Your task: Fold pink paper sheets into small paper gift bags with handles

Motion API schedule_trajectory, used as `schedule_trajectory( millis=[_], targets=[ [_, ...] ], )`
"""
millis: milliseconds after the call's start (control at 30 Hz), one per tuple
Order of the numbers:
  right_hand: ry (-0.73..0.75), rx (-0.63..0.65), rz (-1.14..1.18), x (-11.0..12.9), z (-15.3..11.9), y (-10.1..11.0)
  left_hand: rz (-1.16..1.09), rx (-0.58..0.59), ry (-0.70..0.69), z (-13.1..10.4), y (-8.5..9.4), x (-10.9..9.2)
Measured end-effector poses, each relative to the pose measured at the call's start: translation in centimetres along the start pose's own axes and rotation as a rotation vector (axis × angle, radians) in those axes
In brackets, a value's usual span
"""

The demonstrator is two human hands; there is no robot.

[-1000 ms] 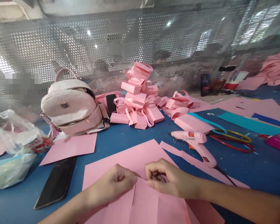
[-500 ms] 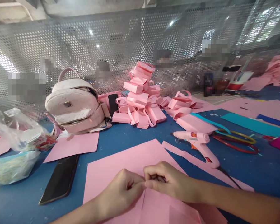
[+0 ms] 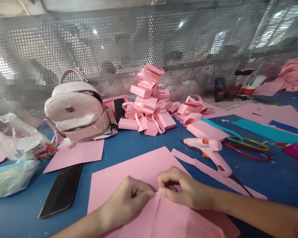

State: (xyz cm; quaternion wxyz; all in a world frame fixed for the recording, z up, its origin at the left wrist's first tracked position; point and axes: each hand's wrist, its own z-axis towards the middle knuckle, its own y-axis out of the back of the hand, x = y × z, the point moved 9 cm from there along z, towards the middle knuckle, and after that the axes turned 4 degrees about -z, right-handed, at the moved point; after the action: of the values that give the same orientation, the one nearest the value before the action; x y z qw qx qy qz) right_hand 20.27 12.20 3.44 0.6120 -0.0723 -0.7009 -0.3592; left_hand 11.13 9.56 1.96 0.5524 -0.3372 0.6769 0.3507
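Observation:
Both hands pinch a sheet of folded pink paper (image 3: pixel 178 219) at its upper edge, where two edges meet along a seam. My left hand (image 3: pixel 127 201) is closed, thumb and forefinger on the left side of the seam. Close against it, my right hand (image 3: pixel 181 188) is closed too, gripping just right of the seam. Beneath them lies a flat pink sheet (image 3: pixel 119 173) on the blue table (image 3: pixel 134 145). A pink glue gun (image 3: pixel 211 148) rests on its side to the right, beside a narrow pink paper strip (image 3: pixel 208 175).
Behind stands a pile of pink paper boxes (image 3: pixel 149 105) with handles. A pale backpack (image 3: pixel 76 105), a black phone (image 3: pixel 62 190) and plastic bags (image 3: pixel 12 175) are on the left. Bracelet-like rings (image 3: pixel 250 153) and turquoise strips (image 3: pixel 268 130) lie on the right. A perforated metal screen (image 3: pixel 139 36) runs behind.
Both hands have shifted slightly to the right with the folded paper, and my right hand has risen a little. The view has turned slightly.

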Motion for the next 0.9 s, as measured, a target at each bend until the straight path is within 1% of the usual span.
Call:
schedule_trajectory(
  millis=[100,200,267,333,400,467,533,633,767,900],
  targets=[
    [-0.001,-0.08,0.012,0.2,0.1,0.9,-0.082,-0.049,0.015,0.0,0.9,0.3],
    [-0.01,-0.089,0.007,0.3,0.1,1.1,-0.099,-0.092,-0.011,0.0,1.5,0.2],
    [-0.017,-0.081,0.005,0.3,0.0,1.0,-0.106,-0.081,-0.015,0.0,1.4,0.3],
    [-0.019,-0.098,0.008,0.4,-0.1,1.2,-0.126,-0.088,0.012,0.0,1.6,0.8],
    [-0.01,-0.13,0.015,0.5,-0.2,1.6,-0.139,-0.134,0.045,0.0,2.1,1.4],
    [0.002,-0.159,0.021,0.6,-0.3,1.9,-0.145,-0.174,0.048,0.0,2.5,1.6],
    [0.003,-0.148,0.019,0.5,-0.2,1.8,-0.139,-0.173,0.025,0.0,2.6,1.5],
    [-0.021,-0.083,0.002,0.0,-0.1,1.1,-0.097,-0.159,0.015,0.1,2.3,1.3],
    [-0.046,-0.052,-0.029,-0.4,-0.2,0.3,-0.026,-0.159,0.034,0.1,2.0,1.3],
    [-0.036,-0.025,-0.058,0.0,-0.3,0.0,0.017,-0.152,0.079,0.1,1.8,1.7]
  ],
)
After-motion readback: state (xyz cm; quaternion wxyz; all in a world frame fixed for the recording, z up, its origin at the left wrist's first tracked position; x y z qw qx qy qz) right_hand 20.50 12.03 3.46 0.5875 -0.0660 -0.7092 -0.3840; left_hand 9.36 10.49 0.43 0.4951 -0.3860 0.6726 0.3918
